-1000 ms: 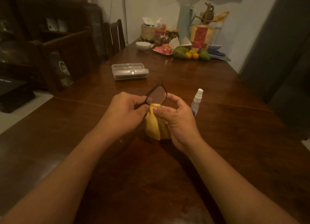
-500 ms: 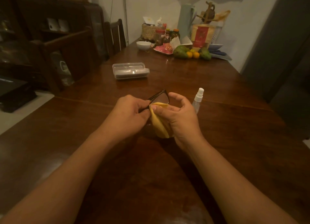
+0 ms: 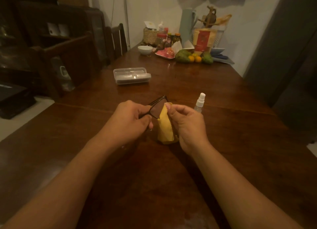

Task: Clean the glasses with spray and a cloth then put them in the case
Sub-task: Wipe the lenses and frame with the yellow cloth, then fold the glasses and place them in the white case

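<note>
Wiping step | my left hand (image 3: 132, 119) grips glasses (image 3: 157, 107) steady; right hand (image 3: 187, 124) pinches cloth (image 3: 165, 127) against lens | case (image 3: 132, 76) lies at 11 o'clock

text: none legible | red pouch (image 3: 202, 40) label: too blurred to read

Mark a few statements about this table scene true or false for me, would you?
1. The left hand holds the glasses. True.
2. The cloth is blue. False: it is yellow.
3. The right hand pinches the cloth against the glasses. True.
4. The spray bottle lies on its side. False: it stands upright on the table.
5. The glasses are in the case. False: the case sits farther along the table, apart from them.
</note>
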